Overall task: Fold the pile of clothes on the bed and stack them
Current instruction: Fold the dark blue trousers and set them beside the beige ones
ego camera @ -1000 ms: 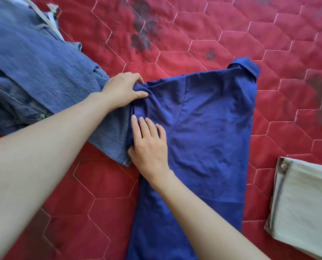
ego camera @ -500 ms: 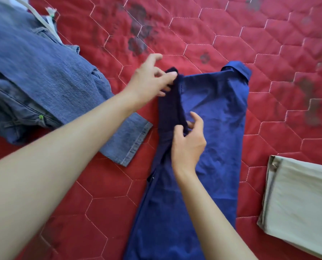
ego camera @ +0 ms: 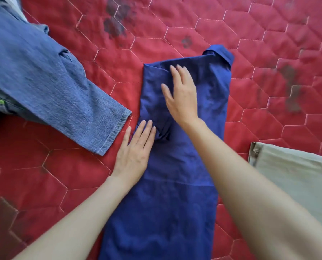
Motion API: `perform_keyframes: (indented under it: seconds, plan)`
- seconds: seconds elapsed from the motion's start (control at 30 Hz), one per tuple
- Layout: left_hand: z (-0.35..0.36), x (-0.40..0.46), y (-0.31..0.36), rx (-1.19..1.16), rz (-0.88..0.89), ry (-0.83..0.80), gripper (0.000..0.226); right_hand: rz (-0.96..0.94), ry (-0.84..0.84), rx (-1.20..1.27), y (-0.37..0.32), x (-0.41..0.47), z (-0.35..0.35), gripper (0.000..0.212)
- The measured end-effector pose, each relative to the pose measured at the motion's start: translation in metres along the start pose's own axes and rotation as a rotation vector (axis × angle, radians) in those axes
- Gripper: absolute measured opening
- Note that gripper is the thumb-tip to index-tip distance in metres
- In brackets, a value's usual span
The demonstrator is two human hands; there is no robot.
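Observation:
A dark blue collared shirt (ego camera: 175, 203) lies lengthwise on the red quilted bed cover (ego camera: 193, 27), its left side folded over onto its middle and its collar at the far end. My right hand (ego camera: 182, 94) presses flat on the folded upper part with straight fingers. My left hand (ego camera: 135, 151) lies flat on the shirt's left edge, fingers straight, fingertips by a bunched crease. Blue jeans (ego camera: 44, 81) sprawl at the left, one leg hem close to my left hand.
A folded beige garment (ego camera: 297, 177) lies at the right edge of the view, beside my right forearm. Dark blotches mark the red cover at the far middle and far right. More denim and a pale cloth sit in the far left corner.
The shirt's left side has been folded over onto its middle. Both hands let go of the fabric and now lie flat on the shirt. The jeans leg is uncovered.

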State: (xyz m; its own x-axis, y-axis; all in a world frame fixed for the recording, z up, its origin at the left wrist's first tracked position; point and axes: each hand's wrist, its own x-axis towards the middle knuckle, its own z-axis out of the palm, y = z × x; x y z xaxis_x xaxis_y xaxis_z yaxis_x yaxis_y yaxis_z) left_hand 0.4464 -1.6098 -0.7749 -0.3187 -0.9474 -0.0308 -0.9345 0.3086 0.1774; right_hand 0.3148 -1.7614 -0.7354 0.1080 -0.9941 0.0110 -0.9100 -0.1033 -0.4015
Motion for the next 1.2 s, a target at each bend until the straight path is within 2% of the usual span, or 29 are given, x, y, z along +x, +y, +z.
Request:
perform_keyframes:
  seconds: [0.07,0.13,0.2,0.3,0.4,0.47,0.57,0.63,0.7,0.77,0.93,1.1,1.2]
  plan:
    - [0.001,0.0,-0.003,0.0,-0.002,-0.009,0.054,-0.131,-0.061,-0.179,-0.002,0.024,0.006,0.051]
    - [0.001,-0.001,-0.003,-0.017,-0.024,-0.021,0.054,-0.168,-0.127,-0.252,-0.006,0.042,0.014,0.049]
    - [0.001,-0.002,-0.001,-0.022,-0.029,-0.032,0.058,-0.175,-0.172,-0.21,-0.012,0.058,0.022,0.043]
    - [0.002,-0.002,0.001,-0.006,-0.016,0.009,0.058,-0.155,-0.186,0.005,-0.025,0.075,0.031,0.029]
    - [0.005,-0.002,-0.001,0.013,-0.001,0.058,0.056,-0.179,-0.2,-0.007,-0.032,0.08,0.036,0.027]
    - [0.007,-0.003,-0.002,0.008,0.014,0.059,0.056,-0.165,-0.144,-0.095,-0.031,0.078,0.037,0.03]
    - [0.012,-0.004,-0.006,-0.021,0.036,0.065,0.055,-0.138,0.111,-0.132,-0.03,0.056,0.034,0.038]
    - [0.015,-0.004,-0.009,-0.035,0.047,0.072,0.055,-0.279,0.219,-0.068,-0.03,0.032,0.035,0.04]
    - [0.017,-0.005,-0.01,-0.039,0.049,0.071,0.056,-0.456,0.026,-0.185,-0.021,0.011,0.04,0.046]
    - [0.02,-0.005,-0.01,-0.033,0.044,0.064,0.059,-0.514,-0.205,-0.369,-0.004,0.003,0.043,0.05]
    - [0.02,-0.005,-0.011,-0.024,0.057,0.068,0.06,-0.262,-0.182,-0.355,0.011,0.026,0.036,0.05]
    - [0.018,-0.005,-0.011,-0.035,0.061,0.084,0.057,-0.302,-0.056,-0.214,-0.007,-0.015,0.034,0.049]
    - [0.018,-0.004,-0.011,-0.019,0.065,0.069,0.057,-0.173,-0.169,-0.287,0.007,-0.053,0.037,0.049]
